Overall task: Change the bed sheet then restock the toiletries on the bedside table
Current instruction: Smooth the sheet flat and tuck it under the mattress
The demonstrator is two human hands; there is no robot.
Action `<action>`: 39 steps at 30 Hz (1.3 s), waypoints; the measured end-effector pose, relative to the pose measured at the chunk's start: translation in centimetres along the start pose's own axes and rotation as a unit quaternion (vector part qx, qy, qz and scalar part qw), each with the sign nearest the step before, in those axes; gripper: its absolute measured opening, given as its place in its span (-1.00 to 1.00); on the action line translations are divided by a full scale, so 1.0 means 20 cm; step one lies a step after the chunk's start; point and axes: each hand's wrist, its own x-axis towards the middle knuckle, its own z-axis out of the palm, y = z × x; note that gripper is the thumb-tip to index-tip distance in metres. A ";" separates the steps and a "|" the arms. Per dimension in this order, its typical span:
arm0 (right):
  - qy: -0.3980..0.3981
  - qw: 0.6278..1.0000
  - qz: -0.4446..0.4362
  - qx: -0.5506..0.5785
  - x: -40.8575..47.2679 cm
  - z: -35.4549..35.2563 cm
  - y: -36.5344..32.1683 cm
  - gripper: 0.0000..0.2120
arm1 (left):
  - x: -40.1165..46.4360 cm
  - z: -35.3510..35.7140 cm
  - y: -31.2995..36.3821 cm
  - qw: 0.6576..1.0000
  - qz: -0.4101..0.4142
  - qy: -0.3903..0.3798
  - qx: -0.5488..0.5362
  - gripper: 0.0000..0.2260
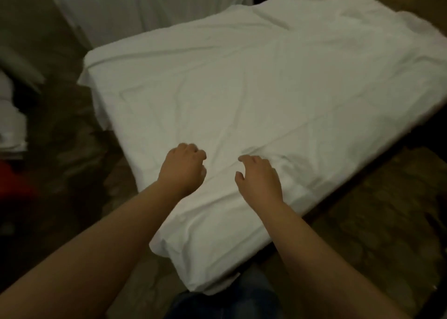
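A white bed sheet [254,88] lies spread over the mattress, creased in places and draped over the near corner. My left hand [185,167] rests on the sheet near that corner with its fingers curled under; whether it holds cloth is unclear. My right hand [260,177] hovers on or just above the sheet beside it, fingers loosely bent and spread, holding nothing. No toiletries or bedside table show in the view.
A second white-covered bed [150,6] stands at the back left. White linen [12,122] is piled at the left edge, with something red [14,185] below it. Patterned carpet [387,222] runs on both sides of the bed.
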 end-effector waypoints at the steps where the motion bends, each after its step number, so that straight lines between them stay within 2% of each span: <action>1: -0.024 1.000 -0.011 -0.009 0.02 0.06 -0.03 -0.61 | -0.03 0.06 -0.07 1.000 -0.026 -0.013 -0.006 -0.68; 5: -0.051 0.992 -0.105 -0.045 0.14 0.32 -0.08 -0.65 | -0.09 0.30 -0.29 0.987 -0.142 -0.069 -0.030 -0.67; 8: -0.079 0.982 -0.148 -0.087 0.30 0.52 -0.06 -0.52 | -0.08 0.48 -0.35 0.968 -0.218 -0.109 -0.061 -0.65; 12: -0.107 0.960 -0.228 -0.122 0.52 0.83 -0.01 -0.48 | 0.03 0.76 -0.36 0.932 -0.319 -0.121 -0.124 -0.54; 16: -0.130 0.937 -0.286 -0.151 0.69 1.15 0.02 -0.42 | 0.21 0.99 -0.37 0.852 -0.453 -0.096 -0.242 -0.39; 18: -0.123 0.927 -0.317 -0.157 0.76 1.28 0.03 -0.45 | 0.30 1.06 -0.39 0.813 -0.510 -0.072 -0.271 -0.38; 21: -0.100 0.913 -0.363 -0.157 0.83 1.38 0.02 -0.64 | 0.40 1.11 -0.44 0.760 -0.580 0.017 -0.294 -0.50; 24: -0.099 0.899 -0.403 -0.137 0.89 1.39 0.00 -0.64 | 0.45 1.11 -0.48 0.688 -0.618 0.064 -0.375 -0.58; 26: -0.092 0.881 -0.448 -0.121 0.91 1.39 0.03 -0.70 | 0.48 1.10 -0.49 0.641 -0.630 0.075 -0.431 -0.59; 29: -0.113 0.862 -0.477 -0.128 0.90 1.37 0.10 -0.47 | 0.49 1.09 -0.49 0.636 -0.625 0.048 -0.449 -0.55; 31: -0.107 0.865 -0.473 -0.128 0.89 1.35 0.14 -0.43 | 0.49 1.09 -0.51 0.617 -0.624 0.024 -0.478 -0.55; 33: -0.092 0.868 -0.472 -0.122 0.88 1.34 0.14 -0.47 | 0.49 1.08 -0.52 0.565 -0.620 0.029 -0.543 -0.59; 36: -0.049 0.881 -0.462 -0.086 0.89 1.32 0.07 -0.61 | 0.51 1.02 -0.54 0.468 -0.625 0.074 -0.620 -0.62; 39: -0.014 0.901 -0.435 -0.004 0.91 1.27 -0.04 -0.62 | 0.49 0.95 -0.56 0.416 -0.622 0.097 -0.656 -0.65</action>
